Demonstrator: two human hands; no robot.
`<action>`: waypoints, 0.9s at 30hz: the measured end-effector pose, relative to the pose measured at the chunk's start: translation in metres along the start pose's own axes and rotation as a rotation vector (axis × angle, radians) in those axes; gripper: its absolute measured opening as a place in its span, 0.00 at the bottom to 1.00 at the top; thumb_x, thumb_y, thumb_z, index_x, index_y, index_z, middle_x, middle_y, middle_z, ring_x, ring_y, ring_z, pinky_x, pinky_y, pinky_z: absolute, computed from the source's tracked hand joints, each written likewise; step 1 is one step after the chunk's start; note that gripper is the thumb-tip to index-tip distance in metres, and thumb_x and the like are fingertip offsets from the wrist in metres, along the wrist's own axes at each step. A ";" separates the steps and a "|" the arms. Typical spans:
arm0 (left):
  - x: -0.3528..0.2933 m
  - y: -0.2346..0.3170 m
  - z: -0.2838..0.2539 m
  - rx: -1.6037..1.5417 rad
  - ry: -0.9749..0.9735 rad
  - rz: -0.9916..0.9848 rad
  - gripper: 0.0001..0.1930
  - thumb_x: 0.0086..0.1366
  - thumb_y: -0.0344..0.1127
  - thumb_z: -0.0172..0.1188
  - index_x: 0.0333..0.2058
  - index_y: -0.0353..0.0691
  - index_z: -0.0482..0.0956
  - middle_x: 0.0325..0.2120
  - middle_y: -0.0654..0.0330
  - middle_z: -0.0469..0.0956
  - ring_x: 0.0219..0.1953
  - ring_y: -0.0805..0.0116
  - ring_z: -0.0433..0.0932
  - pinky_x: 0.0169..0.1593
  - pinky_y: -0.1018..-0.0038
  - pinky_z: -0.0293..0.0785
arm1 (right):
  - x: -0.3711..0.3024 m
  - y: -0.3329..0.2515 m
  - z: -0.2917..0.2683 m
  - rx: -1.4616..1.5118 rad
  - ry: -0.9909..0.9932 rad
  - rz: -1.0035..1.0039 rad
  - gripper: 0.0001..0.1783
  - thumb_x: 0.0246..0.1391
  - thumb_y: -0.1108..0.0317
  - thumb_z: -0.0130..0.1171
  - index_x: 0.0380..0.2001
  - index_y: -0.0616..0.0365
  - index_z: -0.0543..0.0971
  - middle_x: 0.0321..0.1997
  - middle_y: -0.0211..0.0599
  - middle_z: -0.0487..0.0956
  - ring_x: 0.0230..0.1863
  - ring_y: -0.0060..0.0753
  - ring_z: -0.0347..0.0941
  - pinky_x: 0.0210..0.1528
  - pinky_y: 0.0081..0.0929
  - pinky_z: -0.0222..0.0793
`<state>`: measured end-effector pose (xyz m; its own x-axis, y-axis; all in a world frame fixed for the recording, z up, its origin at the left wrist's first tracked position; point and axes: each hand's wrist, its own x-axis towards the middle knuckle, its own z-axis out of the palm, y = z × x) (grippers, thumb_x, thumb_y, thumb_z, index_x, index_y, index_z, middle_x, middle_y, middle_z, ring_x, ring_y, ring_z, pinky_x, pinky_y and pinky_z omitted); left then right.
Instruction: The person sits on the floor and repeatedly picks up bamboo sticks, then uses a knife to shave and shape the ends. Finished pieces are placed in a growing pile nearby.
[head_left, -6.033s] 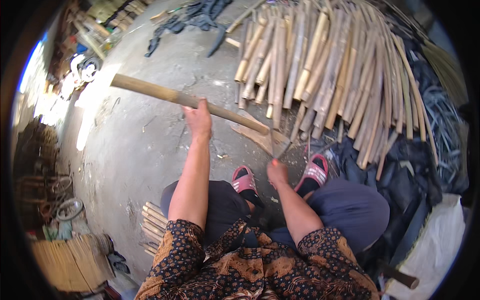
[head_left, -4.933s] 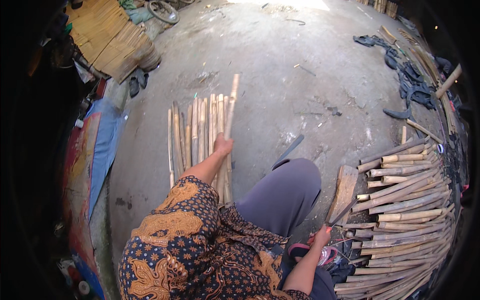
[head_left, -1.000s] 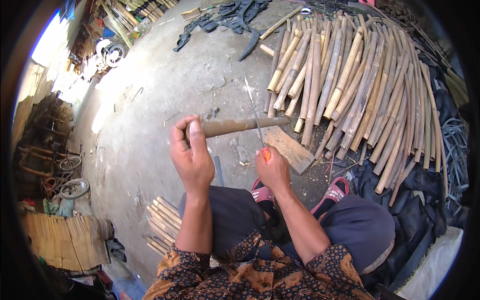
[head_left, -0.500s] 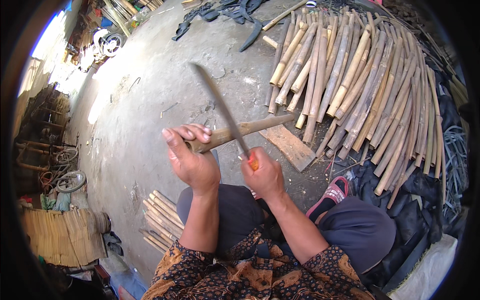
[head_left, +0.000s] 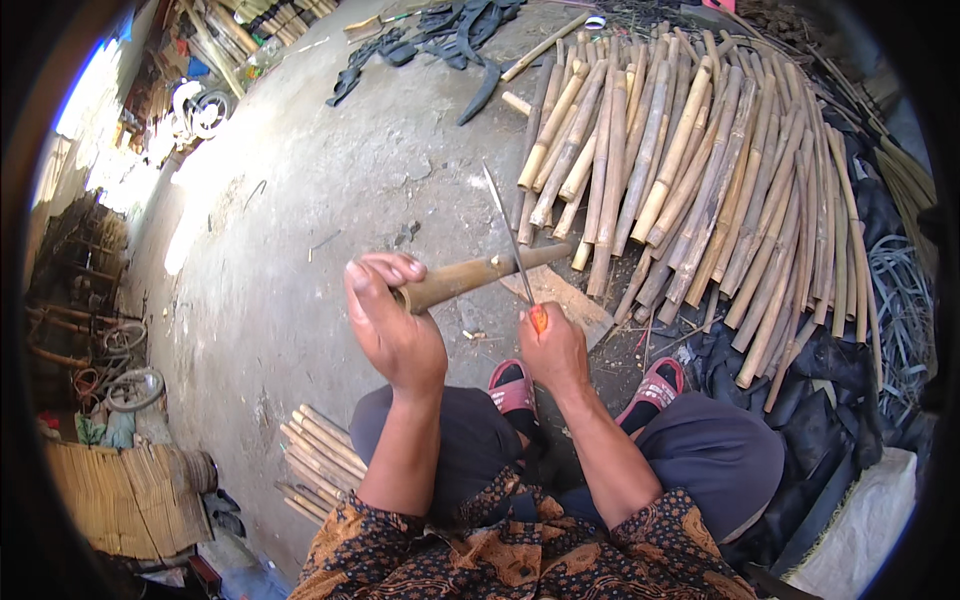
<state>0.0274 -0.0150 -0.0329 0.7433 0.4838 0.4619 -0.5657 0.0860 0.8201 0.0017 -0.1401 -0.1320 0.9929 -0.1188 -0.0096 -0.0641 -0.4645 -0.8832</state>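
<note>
My left hand (head_left: 400, 335) is closed round the near end of a bamboo piece (head_left: 455, 284), which slants away to the right with its hollow end by my fingers. In my right hand (head_left: 556, 352) is a machete with a red-orange handle (head_left: 539, 319). Its long, thin blade (head_left: 509, 225) points up and to the left, crossing the bamboo piece toward its far end. Whether the blade touches the bamboo cannot be made out. A flat wooden board (head_left: 570, 305) lies on the floor beyond my right hand, partly behind the bamboo piece.
A large heap of cut bamboo poles (head_left: 690, 180) lies at the far right. A smaller bamboo bundle (head_left: 322, 452) is by my left knee. Dark rubbery strips (head_left: 450, 40) lie at the back; blue-grey strapping (head_left: 900, 310) and a white sack (head_left: 855, 525) are at right.
My right hand has moved the machete rightward along the bamboo piece, and the blade now stands more upright. My left hand has shifted slightly right, still gripping the bamboo piece.
</note>
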 end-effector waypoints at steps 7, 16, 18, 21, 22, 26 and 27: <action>-0.007 0.001 0.013 -0.098 -0.062 0.010 0.20 0.81 0.47 0.42 0.30 0.42 0.65 0.30 0.62 0.65 0.37 0.68 0.65 0.49 0.66 0.65 | -0.007 0.001 -0.004 0.091 -0.004 -0.088 0.11 0.57 0.64 0.63 0.37 0.57 0.75 0.25 0.55 0.81 0.29 0.61 0.81 0.31 0.50 0.77; -0.010 0.003 0.020 -0.067 0.002 0.039 0.21 0.80 0.51 0.43 0.31 0.42 0.64 0.30 0.61 0.64 0.37 0.68 0.64 0.49 0.68 0.65 | -0.010 -0.007 -0.016 0.137 0.079 -0.504 0.13 0.58 0.63 0.64 0.36 0.62 0.75 0.25 0.56 0.79 0.30 0.63 0.79 0.30 0.48 0.74; -0.010 0.000 0.023 -0.073 -0.017 0.023 0.22 0.81 0.51 0.41 0.31 0.41 0.65 0.31 0.60 0.66 0.37 0.69 0.65 0.48 0.68 0.66 | -0.010 -0.008 -0.017 0.067 0.097 -0.296 0.13 0.57 0.64 0.65 0.37 0.62 0.76 0.25 0.56 0.79 0.30 0.63 0.80 0.30 0.49 0.74; -0.006 -0.001 0.026 -0.041 -0.028 0.044 0.23 0.81 0.52 0.39 0.32 0.40 0.66 0.31 0.59 0.67 0.37 0.69 0.66 0.48 0.69 0.67 | -0.012 -0.012 -0.017 0.060 0.111 -0.135 0.12 0.58 0.64 0.64 0.37 0.62 0.76 0.25 0.56 0.79 0.29 0.63 0.80 0.30 0.48 0.74; -0.007 -0.001 0.028 -0.036 0.001 0.049 0.23 0.81 0.52 0.39 0.32 0.40 0.66 0.32 0.59 0.67 0.37 0.69 0.66 0.48 0.69 0.67 | -0.015 -0.015 -0.017 0.103 0.056 -0.168 0.12 0.58 0.64 0.64 0.36 0.62 0.76 0.24 0.56 0.79 0.29 0.63 0.80 0.30 0.48 0.74; -0.008 0.001 0.032 -0.003 0.000 0.037 0.23 0.81 0.51 0.39 0.32 0.40 0.66 0.31 0.59 0.67 0.37 0.69 0.66 0.48 0.69 0.67 | -0.017 -0.021 -0.022 0.158 0.102 -0.277 0.13 0.60 0.61 0.62 0.35 0.61 0.76 0.24 0.57 0.80 0.30 0.64 0.81 0.31 0.49 0.74; -0.009 0.001 0.032 -0.021 -0.019 0.030 0.23 0.81 0.51 0.39 0.32 0.40 0.66 0.31 0.59 0.67 0.38 0.69 0.66 0.48 0.69 0.67 | -0.014 -0.020 -0.025 0.084 0.095 -0.192 0.13 0.60 0.61 0.62 0.35 0.61 0.76 0.24 0.58 0.80 0.30 0.64 0.81 0.31 0.50 0.74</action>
<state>0.0319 -0.0470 -0.0251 0.7322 0.4699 0.4931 -0.5952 0.0895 0.7986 -0.0133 -0.1509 -0.1029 0.9719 -0.1186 0.2032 0.1379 -0.4127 -0.9004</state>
